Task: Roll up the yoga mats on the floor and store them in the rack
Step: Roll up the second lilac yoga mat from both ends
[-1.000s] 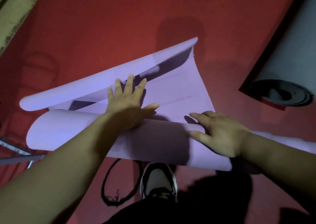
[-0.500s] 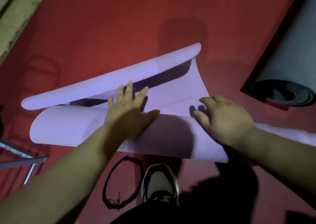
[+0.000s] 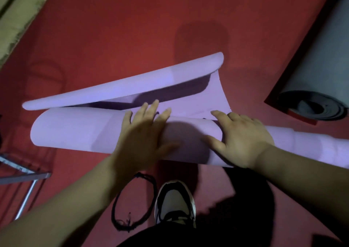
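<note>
Rolling has moved on since half a second ago: the coiled part of the lilac foam yoga mat [image 3: 79, 131] sits farther up the frame, and the flat strip between it and the mat's curled-up far edge is narrower. The left hand [image 3: 143, 139] is slightly blurred and lies palm down on top of the roll at the centre of the frame. Its fingers are spread and straight, with the tips reaching over the roll's far side onto the flat strip. The right hand [image 3: 243, 139] has shifted a little toward the centre. Half a second ago its fingers were bent over the roll, but they now lie stretched across the top. The thumb is splayed along the near face and the palm presses down, so neither hand pinches anything. The roll lies across the middle of the frame, and its right end runs out past the right edge.

Beneath it is a red carpeted floor [image 3: 132, 29], dimly lit, with a pale olive strip [image 3: 17, 10] in the upper left corner. A grey rolled mat [image 3: 317, 107] lies at the right edge, its spiral end facing the camera. A black cord loop [image 3: 117, 205] lies beside a black-and-white shoe [image 3: 175, 199] at the bottom centre.

Bars of a metal rack [image 3: 28, 177] show at the lower left, and what it holds cannot be seen.
</note>
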Available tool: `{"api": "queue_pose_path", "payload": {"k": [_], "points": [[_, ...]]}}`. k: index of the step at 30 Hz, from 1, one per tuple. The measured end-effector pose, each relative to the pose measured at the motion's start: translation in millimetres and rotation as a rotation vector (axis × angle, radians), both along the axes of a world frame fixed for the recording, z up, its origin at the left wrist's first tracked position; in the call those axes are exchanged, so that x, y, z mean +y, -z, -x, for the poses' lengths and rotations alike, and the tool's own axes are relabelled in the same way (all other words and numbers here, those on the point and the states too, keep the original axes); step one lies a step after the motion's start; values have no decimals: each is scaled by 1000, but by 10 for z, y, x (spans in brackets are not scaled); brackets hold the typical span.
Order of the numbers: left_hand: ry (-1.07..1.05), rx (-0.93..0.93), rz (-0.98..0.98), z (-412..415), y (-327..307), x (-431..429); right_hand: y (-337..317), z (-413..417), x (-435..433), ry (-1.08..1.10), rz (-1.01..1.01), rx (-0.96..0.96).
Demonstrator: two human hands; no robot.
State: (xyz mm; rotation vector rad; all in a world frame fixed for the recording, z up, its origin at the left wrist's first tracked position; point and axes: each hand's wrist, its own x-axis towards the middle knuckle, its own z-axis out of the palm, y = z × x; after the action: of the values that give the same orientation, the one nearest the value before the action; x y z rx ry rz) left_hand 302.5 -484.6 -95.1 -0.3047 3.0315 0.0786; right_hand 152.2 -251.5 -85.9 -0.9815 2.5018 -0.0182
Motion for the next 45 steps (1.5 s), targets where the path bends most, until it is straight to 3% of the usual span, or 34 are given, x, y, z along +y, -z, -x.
{"api": "queue_pose_path", "payload": {"k": [3,8,12,18,23,29,31,38,43,45], "points": [[160,43,77,-172,88,27,6,115,-53,14,25,-53],[96,-58,50,115,33,-120,43,108,-8,-26,149,75],[95,-101,12,270,9,-238,82,67,76,-191,53,126],[92,12,39,197,72,-179,8,325,-54,-179,-20,-1],[75,-51,134,266,126,-145,-21,535,-164,-158,-17,-110],[130,-4,145,385,133,-273,78,316,-52,-248,-1,145],[136,7,129,387,155,-298,106,322,-65,-255,-12,149],[162,-211,45,601,-82,-415,-41,465,-167,-221,0,-53],[290,-281,-150,5,-163,-161,17,-49,194,-237,100,-442],[302,-273,-161,-195,-146,-65,39,-158,293,-256,139,-474]]}}
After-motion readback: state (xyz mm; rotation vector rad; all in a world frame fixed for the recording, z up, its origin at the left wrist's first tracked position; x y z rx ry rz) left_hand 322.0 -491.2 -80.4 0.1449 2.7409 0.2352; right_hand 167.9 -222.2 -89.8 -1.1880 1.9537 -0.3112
